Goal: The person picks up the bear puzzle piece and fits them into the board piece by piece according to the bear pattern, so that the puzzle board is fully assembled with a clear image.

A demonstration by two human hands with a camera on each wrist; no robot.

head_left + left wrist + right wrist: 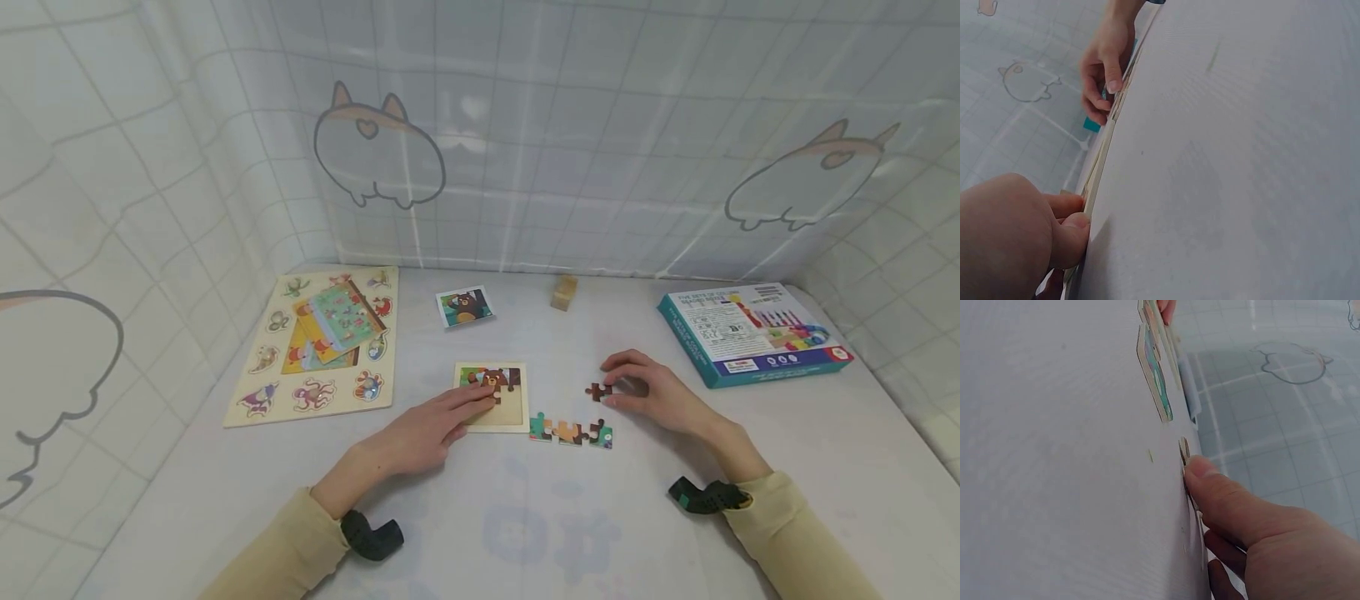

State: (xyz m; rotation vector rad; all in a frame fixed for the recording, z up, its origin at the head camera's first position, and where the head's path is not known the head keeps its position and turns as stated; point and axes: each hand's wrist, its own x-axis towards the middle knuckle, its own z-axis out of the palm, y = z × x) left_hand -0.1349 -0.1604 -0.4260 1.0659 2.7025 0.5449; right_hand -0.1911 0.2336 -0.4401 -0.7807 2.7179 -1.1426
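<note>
A small wooden jigsaw board point(513, 417) with a brown bear picture lies in front of me, its upper part filled with pieces. My left hand point(427, 427) lies over its left side, fingers stretched across the picture; in the left wrist view the thumb point(1072, 234) is at the board's edge. To the right, my right hand point(651, 392) pinches a dark brown puzzle piece point(597, 392) between thumb and fingers, close over the table. Between the hands, a row of loose puzzle pieces point(570, 432) in green, tan and brown lies beside the board's lower right corner.
At the left lies a larger sea-animal board point(255, 400) with two colourful cards point(341, 317) on it. Farther back are a bear picture card point(465, 307) and a small wooden block point(564, 292). A teal-edged box point(753, 333) stands at right. Curtain-like walls surround the white table.
</note>
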